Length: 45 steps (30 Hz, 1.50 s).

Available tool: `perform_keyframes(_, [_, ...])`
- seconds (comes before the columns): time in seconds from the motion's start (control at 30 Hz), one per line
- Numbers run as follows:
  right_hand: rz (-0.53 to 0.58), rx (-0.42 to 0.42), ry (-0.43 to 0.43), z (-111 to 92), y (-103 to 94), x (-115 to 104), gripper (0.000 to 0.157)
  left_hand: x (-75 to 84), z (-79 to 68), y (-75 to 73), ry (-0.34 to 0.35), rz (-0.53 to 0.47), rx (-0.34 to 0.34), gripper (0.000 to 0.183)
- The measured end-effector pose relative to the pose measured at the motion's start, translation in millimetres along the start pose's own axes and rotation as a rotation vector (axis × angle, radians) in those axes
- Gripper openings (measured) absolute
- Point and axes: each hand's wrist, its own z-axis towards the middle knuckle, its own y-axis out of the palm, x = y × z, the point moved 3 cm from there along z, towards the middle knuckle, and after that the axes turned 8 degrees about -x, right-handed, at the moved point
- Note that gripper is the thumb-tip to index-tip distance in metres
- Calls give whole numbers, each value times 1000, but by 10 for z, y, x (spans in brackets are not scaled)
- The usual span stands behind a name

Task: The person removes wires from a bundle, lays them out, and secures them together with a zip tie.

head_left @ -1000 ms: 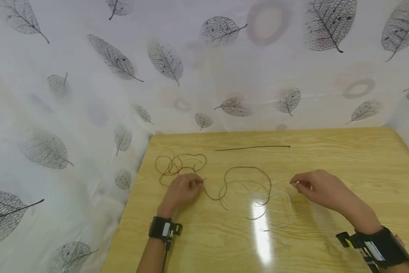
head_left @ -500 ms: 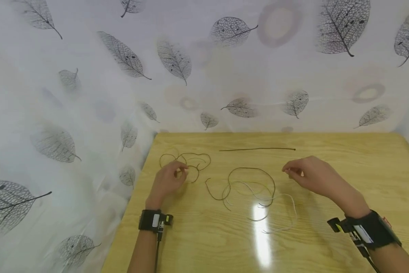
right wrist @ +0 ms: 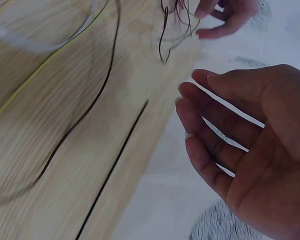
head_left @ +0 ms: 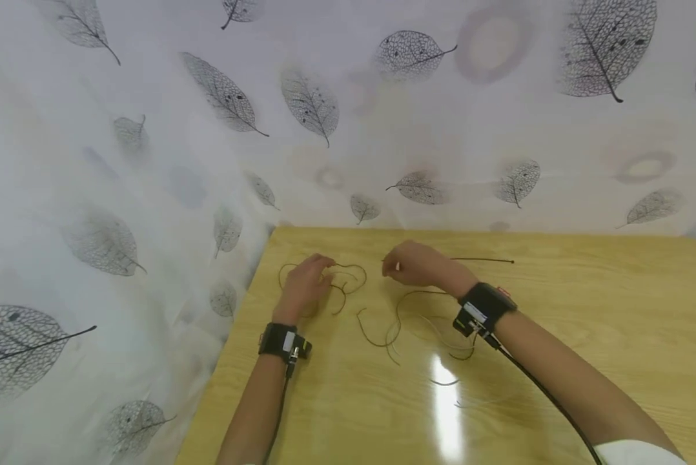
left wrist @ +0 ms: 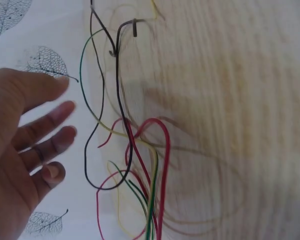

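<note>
My left hand (head_left: 306, 284) hovers over a loose tangle of thin wires at the table's back left, its fingers relaxed and holding nothing. The left wrist view shows that tangle close up: a black wire (left wrist: 117, 75), a red wire (left wrist: 166, 150), plus green and yellow ones, beside the fingers. Just right of the tangle is my right hand (head_left: 420, 263), loosely curved with nothing in its grasp. Below it a second group spreads out, with a dark wire (right wrist: 65, 136), a yellow wire (right wrist: 27, 80) and a white wire (right wrist: 45, 47). My right forearm hides part of this group.
One straight black wire (head_left: 484, 259) lies along the back of the wooden table (head_left: 348, 413), partly hidden behind my right hand. A leaf-patterned white sheet (head_left: 336, 155) rises behind the table and along its left side.
My left hand has left the end of the curved dark wire and moved back to the left tangle. My right hand has swung left and farther back over the table.
</note>
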Motion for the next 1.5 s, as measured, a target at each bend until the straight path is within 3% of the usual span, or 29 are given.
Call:
perform_keyframes(0.17, [16,-69,25,365,214,-32,19,98,99,58,-19,56,-40,23])
perform_keyframes(0.33, [9,-124,116,539,295,-112,26,187,105,56,37,64,20,12])
perform_keyframes(0.5, [-65,-12,138,634,255,-211,13,247,67,-22,119,18,134,10])
perform_keyframes(0.63, [-142,59,166,658,208,-256,12,247,31,-93,159,-18,163,11])
perform_keyframes(0.83, [-190,130,141,536,97,-235,15,81,-130,-182,110,-20,178,12])
perform_keyframes(1.03, [-148,192,166,298,-37,-22,6,-193,-354,-303,96,-66,243,14])
perform_keyframes(1.27, [-129,211,202,50,-234,80,11,-393,-498,-449,49,43,324,15])
perform_keyframes(1.5, [-140,275,233,-216,-409,192,10,-538,-570,-586,17,53,404,18])
